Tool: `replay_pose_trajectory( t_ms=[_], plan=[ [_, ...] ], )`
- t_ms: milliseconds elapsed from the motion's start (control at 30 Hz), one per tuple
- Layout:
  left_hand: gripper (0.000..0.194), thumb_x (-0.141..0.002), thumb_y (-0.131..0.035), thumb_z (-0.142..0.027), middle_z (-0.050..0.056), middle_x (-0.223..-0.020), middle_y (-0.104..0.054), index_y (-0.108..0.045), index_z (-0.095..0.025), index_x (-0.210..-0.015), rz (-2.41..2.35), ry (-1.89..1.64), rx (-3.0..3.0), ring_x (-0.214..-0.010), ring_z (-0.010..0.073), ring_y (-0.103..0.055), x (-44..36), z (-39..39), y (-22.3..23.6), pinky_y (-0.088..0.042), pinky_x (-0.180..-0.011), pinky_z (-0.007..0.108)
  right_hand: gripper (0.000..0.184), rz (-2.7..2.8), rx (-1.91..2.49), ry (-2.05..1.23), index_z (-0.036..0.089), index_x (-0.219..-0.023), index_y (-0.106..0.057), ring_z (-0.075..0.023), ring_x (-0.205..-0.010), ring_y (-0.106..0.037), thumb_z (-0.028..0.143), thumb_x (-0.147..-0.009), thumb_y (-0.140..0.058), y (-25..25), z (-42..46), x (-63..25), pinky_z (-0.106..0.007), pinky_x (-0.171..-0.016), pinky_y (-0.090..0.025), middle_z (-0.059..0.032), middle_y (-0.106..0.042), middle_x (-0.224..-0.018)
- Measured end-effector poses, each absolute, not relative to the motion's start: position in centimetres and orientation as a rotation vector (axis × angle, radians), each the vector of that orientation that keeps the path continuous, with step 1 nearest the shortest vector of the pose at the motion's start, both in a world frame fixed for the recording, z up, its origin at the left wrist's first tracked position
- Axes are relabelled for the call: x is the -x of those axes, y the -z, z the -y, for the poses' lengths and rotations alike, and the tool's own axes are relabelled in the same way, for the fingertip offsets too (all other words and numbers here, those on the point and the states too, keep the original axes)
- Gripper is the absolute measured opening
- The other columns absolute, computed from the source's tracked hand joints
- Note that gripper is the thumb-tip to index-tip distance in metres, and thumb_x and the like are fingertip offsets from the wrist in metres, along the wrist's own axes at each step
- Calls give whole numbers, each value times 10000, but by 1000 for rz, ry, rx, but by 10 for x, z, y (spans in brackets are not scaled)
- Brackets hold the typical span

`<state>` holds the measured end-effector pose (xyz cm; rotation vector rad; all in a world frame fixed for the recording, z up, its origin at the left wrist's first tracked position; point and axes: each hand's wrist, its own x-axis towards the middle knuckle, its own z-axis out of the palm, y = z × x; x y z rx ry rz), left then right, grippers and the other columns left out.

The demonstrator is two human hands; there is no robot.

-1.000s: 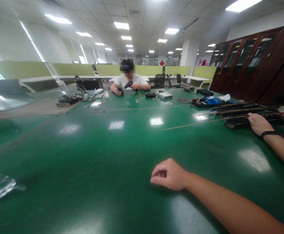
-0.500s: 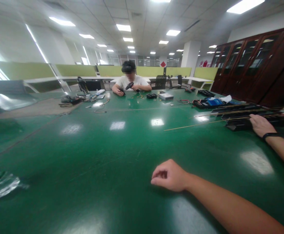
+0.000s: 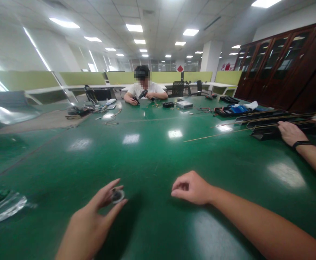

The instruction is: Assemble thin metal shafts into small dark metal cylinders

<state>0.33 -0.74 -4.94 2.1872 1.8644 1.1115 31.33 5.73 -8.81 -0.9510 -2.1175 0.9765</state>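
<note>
My left hand [image 3: 93, 216] is raised over the near left part of the green table [image 3: 147, 162]. Its thumb and fingers grip a small round piece with a pale rim and a dark centre [image 3: 118, 195]; its kind is too blurred to tell. My right hand [image 3: 192, 188] lies on the table to the right of it, fingers loosely curled toward the thumb. Nothing shows in the gap between them, and the two hands are apart.
At right, another person's hand [image 3: 292, 133] rests by black channel-shaped parts [image 3: 263, 133] with long thin rods. A person [image 3: 147, 90] across the table holds a dark tool. Clear plastic [image 3: 8, 207] lies at left. A black tray [image 3: 228, 111] sits farther back.
My left hand has come into view from below, carrying the small round piece. My right hand keeps its curled pose; the view has shifted slightly.
</note>
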Motion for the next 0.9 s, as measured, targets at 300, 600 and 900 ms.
replay_pose_trajectory(
  t_ms=[300,600,900],
  plan=[
    [397,-807,-686,-155,43,-969,-695,-641,-252,-1189,-1414,-981,-2449,-857,199,-650,-117,-58,66,-548,-766,311,367,1791,1064,-1091,166,-1106,-558,-99,-610,-563,214,-775,-708,97,-65,-317,-217,-586,-447,13,-640,-759],
    [210,-872,-634,-175,40,-1034,-670,-647,-223,-1076,-1140,-1135,-2425,-951,183,-592,-106,-61,76,-504,-836,322,371,1718,1109,-1207,165,-1057,-593,-92,-630,-552,147,-712,-729,96,-66,-314,-214,-589,-446,5,-643,-819],
    [386,-846,-674,-193,46,-1064,-670,-614,-257,-1222,-1196,-1151,-2376,-957,189,-625,-107,-73,87,-532,-868,338,305,1727,1084,-1162,160,-1050,-582,-85,-605,-541,227,-781,-708,91,-64,-312,-199,-543,-428,-1,-644,-802]
  ],
)
